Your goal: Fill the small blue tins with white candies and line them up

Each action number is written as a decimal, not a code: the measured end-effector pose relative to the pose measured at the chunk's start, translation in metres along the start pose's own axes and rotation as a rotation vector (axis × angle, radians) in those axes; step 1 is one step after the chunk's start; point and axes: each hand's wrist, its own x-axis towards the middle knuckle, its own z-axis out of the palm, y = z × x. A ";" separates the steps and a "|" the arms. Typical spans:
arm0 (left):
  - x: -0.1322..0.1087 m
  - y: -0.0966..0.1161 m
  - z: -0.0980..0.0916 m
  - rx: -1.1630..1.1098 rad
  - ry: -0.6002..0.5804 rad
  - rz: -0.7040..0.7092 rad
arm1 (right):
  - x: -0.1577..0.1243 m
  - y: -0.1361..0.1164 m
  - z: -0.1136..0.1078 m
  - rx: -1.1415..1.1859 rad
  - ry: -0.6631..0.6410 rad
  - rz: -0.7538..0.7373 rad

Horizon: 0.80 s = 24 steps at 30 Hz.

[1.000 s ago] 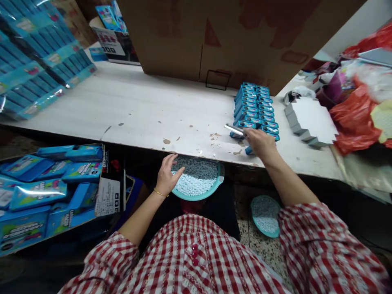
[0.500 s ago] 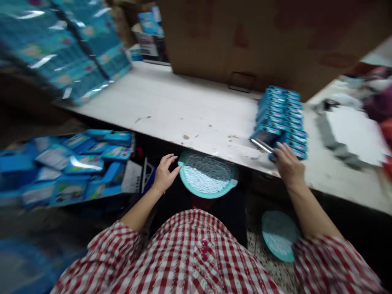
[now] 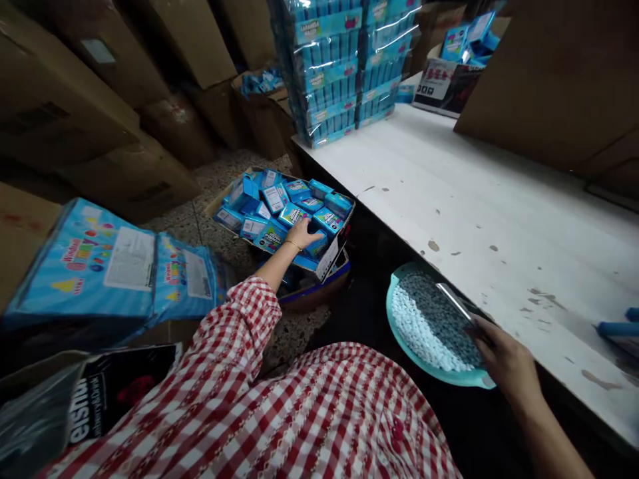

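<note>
My left hand (image 3: 302, 234) rests on small blue boxes (image 3: 292, 214) heaped in an open carton (image 3: 327, 261). Its fingers are spread over one box, and no grip on it shows. My right hand (image 3: 506, 356) is closed round the dark handle of a metal scoop (image 3: 456, 303). The scoop is over a turquoise basin (image 3: 394, 313), which holds many small white pieces (image 3: 424, 332), partly in shadow. The basin sits by the front edge of the white table (image 3: 424, 179).
Wrapped stacks of blue boxes (image 3: 329, 73) stand at the table's far left end. A large cardboard box (image 3: 559, 86) is at the back right. Blue printed bags (image 3: 100, 266) lie at the left, with brown cartons (image 3: 64, 120) behind.
The view has swung left. My left hand has moved from beside the basin to the boxes in the carton. My right hand has brought the scoop from the stacked boxes on the table to over the basin.
</note>
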 end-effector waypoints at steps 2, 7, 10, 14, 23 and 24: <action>-0.003 -0.008 0.004 -0.045 -0.224 0.062 | 0.001 -0.003 0.010 0.015 -0.055 0.018; -0.026 -0.013 0.012 -0.115 -0.148 0.041 | 0.000 0.005 0.028 0.039 -0.172 0.088; -0.039 -0.016 -0.003 -0.495 0.070 -0.119 | -0.004 0.021 0.034 0.033 -0.203 0.155; -0.059 -0.001 -0.022 -1.119 -0.027 -0.224 | -0.011 0.036 0.040 0.139 -0.233 0.258; -0.135 0.055 0.084 -0.941 -1.058 -0.157 | -0.028 0.010 0.039 -0.110 -0.361 0.186; -0.139 0.053 0.090 -0.821 -1.130 -0.060 | -0.033 0.015 0.035 -0.236 -0.379 0.204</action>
